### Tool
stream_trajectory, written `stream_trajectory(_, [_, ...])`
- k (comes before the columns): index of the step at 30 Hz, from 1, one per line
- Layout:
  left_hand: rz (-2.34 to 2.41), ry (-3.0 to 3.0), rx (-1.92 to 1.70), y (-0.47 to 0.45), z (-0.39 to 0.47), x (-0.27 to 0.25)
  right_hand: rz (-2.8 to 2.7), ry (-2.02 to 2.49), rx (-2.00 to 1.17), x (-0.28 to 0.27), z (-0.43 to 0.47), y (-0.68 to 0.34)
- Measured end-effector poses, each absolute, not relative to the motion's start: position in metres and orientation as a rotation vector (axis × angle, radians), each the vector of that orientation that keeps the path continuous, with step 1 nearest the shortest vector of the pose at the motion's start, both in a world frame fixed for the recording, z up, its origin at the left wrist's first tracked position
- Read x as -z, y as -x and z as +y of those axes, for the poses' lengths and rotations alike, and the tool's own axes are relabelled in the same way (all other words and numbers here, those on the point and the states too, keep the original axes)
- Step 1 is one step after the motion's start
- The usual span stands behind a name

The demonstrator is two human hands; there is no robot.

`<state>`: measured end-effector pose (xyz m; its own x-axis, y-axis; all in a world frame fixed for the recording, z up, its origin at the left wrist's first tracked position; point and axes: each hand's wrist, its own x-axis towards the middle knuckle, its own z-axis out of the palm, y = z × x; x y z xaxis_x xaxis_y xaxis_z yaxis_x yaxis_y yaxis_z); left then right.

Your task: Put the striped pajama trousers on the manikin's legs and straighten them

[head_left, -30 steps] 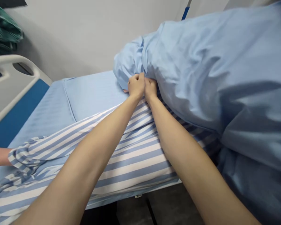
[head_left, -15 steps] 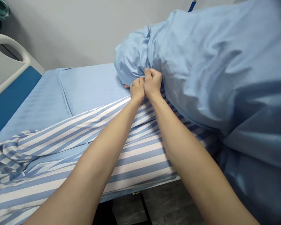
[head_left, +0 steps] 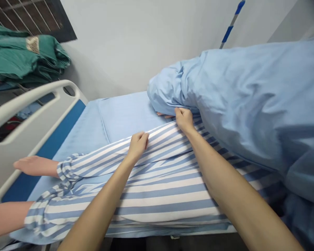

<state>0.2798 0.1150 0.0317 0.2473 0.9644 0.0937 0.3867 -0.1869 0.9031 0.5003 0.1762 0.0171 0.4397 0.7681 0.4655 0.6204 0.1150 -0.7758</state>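
Observation:
My right hand (head_left: 184, 119) is closed on the lower edge of a light blue quilt (head_left: 240, 97), which is bunched over the upper part of a lying figure. Fingers of that figure's hand (head_left: 164, 115) peek out beneath the quilt, left of my right hand. My left hand (head_left: 138, 144) makes a loose fist above the figure's blue-and-white striped trousers (head_left: 162, 198), with no cloth visible in it. Both trouser legs stretch leftward to gathered cuffs, beyond which a bare foot (head_left: 32, 165) and a lower leg (head_left: 9, 218) show. Whether this is a person or a manikin, I cannot tell.
Under the figure is a bed with a light blue sheet (head_left: 128, 111). Its white and blue end board (head_left: 65, 118) rises at the left. Green cloth (head_left: 21, 61) is piled beyond it. A blue-and-grey pole (head_left: 229, 33) leans at the wall behind the bed.
My left hand has come away from the quilt beside my right hand and moved left over the trousers. My right hand stays at the quilt edge. The view has shifted, showing the feet and green cloth.

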Motion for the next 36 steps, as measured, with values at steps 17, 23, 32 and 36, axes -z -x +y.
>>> stream_trajectory(17, [2.465,-1.979,-0.667,-0.045,-0.014,0.002,-1.602,1.803,-0.112,-0.037,0.11,-0.454])
stream_trajectory(23, [2.573,-1.971,-0.509,-0.052,-0.021,-0.001,-1.672,1.622,-0.252,-0.019,0.004,-0.409])
stream_trajectory(32, [2.376,-2.063,-0.465,-0.053,-0.029,-0.01,-1.729,1.614,-0.119,-0.004,-0.041,-0.399])
stream_trajectory(36, [2.293,-2.161,-0.626,-0.081,-0.062,-0.018,-1.766,1.644,-0.055,-0.001,-0.038,-0.396])
